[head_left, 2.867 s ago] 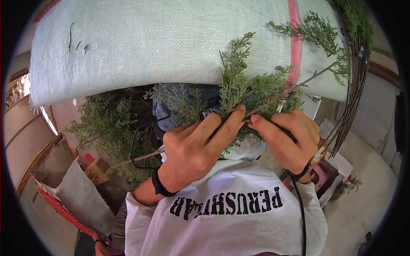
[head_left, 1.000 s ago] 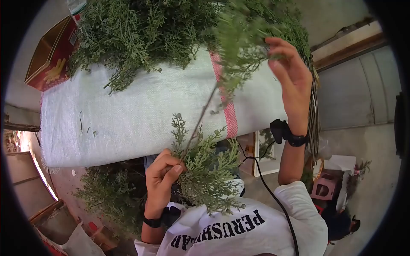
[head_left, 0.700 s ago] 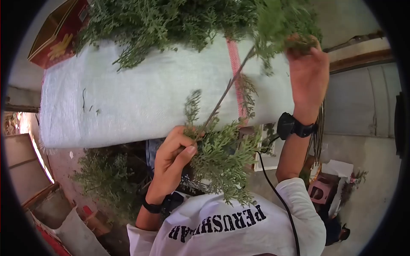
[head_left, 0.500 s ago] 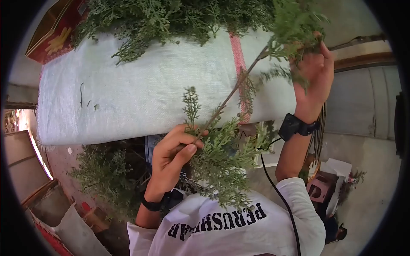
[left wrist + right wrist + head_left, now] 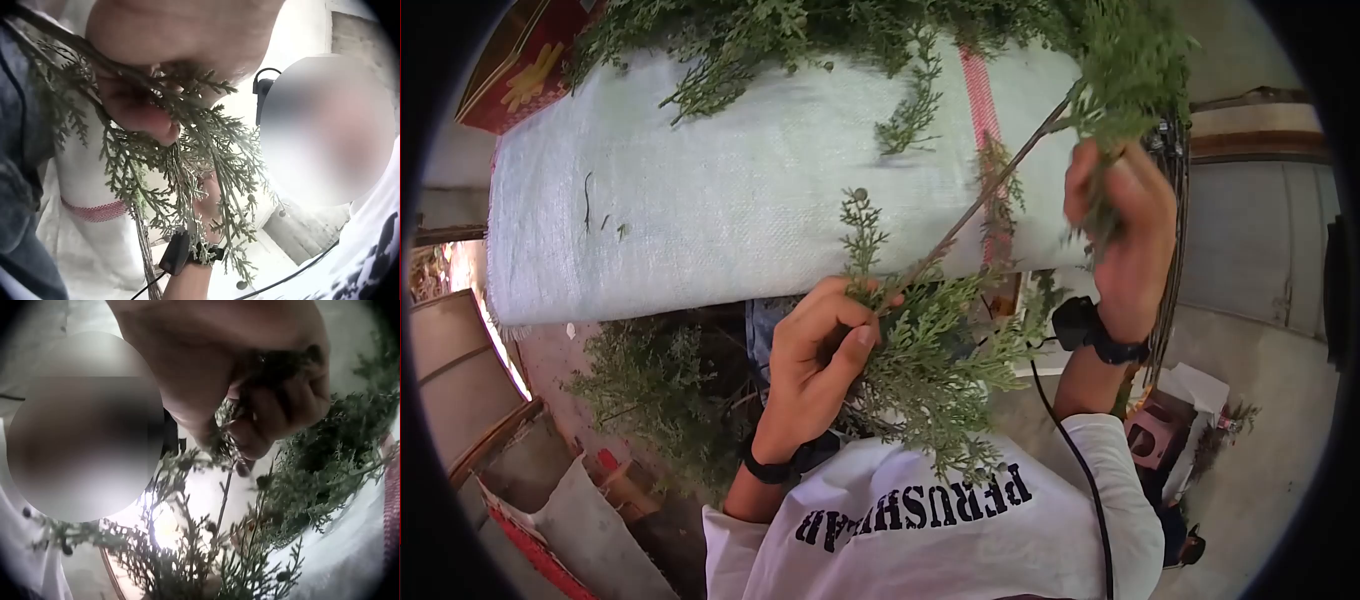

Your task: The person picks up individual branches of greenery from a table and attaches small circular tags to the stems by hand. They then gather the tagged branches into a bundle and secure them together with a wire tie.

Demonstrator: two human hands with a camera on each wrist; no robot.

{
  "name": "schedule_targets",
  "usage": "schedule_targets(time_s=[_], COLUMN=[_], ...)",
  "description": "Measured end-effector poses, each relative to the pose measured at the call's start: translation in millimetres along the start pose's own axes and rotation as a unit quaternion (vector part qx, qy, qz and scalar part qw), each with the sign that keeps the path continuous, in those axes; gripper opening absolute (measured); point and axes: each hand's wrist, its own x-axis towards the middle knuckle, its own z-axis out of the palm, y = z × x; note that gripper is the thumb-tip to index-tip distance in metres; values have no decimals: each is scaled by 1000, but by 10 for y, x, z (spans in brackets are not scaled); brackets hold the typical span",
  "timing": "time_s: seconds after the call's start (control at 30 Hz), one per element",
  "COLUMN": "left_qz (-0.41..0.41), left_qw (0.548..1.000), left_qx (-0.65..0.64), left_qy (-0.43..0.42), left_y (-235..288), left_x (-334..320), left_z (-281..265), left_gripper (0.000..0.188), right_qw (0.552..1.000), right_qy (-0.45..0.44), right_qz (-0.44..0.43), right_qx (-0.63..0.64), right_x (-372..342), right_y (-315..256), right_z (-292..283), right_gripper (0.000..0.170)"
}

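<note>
In the head view my left hand [image 5: 815,365] pinches the brown stem [image 5: 975,208] of an evergreen branch with small round cones. Leafy sprigs [image 5: 930,370] hang below that grip, over the shirt front. The stem slants up and right to my right hand [image 5: 1138,240], whose fingers curl round green foliage [image 5: 1125,90] at the far end. In the left wrist view the stem crosses under my left hand [image 5: 181,44], sprigs drooping from it. The right wrist view has the fingers of my right hand [image 5: 275,419] closed on a sprig, partly in shadow.
A white woven sack [image 5: 730,200] with a red stripe lies ahead, a heap of evergreen branches [image 5: 800,30] at its back. More greenery [image 5: 650,400] sits low on the left. A red box [image 5: 520,80] stands at the back left. A black cable [image 5: 1068,430] runs down the right sleeve.
Both hands were close together at first; the right has since moved out along the branch, from loosely open to curled round its foliage. A small loose sprig now shows over the sack.
</note>
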Motion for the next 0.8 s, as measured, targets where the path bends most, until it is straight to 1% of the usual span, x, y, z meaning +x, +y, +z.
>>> schedule_targets(time_s=[0.03,0.07,0.1,0.13,0.17,0.23,0.37,0.4,0.5,0.53,0.57,0.63,0.67,0.73,0.77,0.8], left_qz=[-6,0,7,14,10,27,30,29,28,31,29,7,-4,-14,-24,-35], left_qw=[1000,1000,999,998,998,998,999,999,998,998,998,999,999,999,999,998], left_qx=[4,19,33,48,51,43,35,33,34,32,35,-11,-37,-35,-29,-22], left_qy=[4,-4,-14,-25,-25,-22,-30,-33,-40,-47,-46,-37,-34,-36,-39,-42], left_y=[17,31,40,41,37,20,51,52,-7,-17,-11,7,10,11,13,14], left_x=[3,18,31,43,53,51,73,73,71,69,53,27,24,17,10,7], left_z=[-7,-9,-6,-2,0,9,48,39,9,1,4,39,58,52,40,38], left_gripper=[9,10,12,14,14,18,20,20,19,19,19,18,17,17,17,16], right_qw=[1000,994,974,975,955,896,889,891,905,906,916,931,930,972,985,984], right_qy=[-2,-55,-105,-105,-151,-240,-274,-274,-220,-222,-201,-158,-158,-63,-13,-13], right_qz=[5,-11,-27,-24,-60,-130,-102,-103,-153,-153,-160,-176,-176,-84,-37,-34], right_qx=[7,-96,-198,-194,-248,-351,-352,-348,-330,-326,-308,-278,-281,-208,-170,-172], right_x=[-51,-87,-110,-112,-107,-108,-183,-199,-243,-252,-262,-272,-307,-425,-458,-440], right_y=[-41,-80,-95,-83,-64,-26,-12,12,92,109,118,117,116,130,136,131], right_z=[113,227,282,289,299,328,383,399,407,427,445,458,478,569,582,533], right_gripper=[19,15,12,12,13,18,24,24,24,24,24,25,25,24,24,24])
